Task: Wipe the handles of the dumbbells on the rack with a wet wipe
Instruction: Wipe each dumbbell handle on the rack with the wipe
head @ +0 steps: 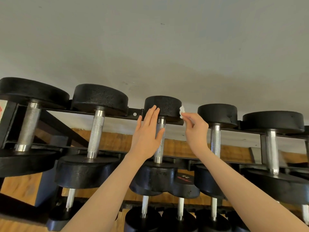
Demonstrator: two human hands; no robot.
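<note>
- Five dumbbells sit side by side on the top tier of a black rack (pixel 134 114), knurled steel handles running front to back; more dumbbells lie on the tier below.
- Left hand (pixel 147 134): fingers straight and together, palm flat against the middle dumbbell's handle (pixel 160 143), holding nothing.
- Right hand (pixel 194 129): fingers pinch a small crumpled wet wipe (pixel 182 111), held beside the far head (pixel 163 106) of that middle dumbbell, apparently touching its edge, not on the handle.
- Judgement: the middle handle looks to be the one in hand; next, the wipe needs bringing down around the handle and rubbing along it.
</note>
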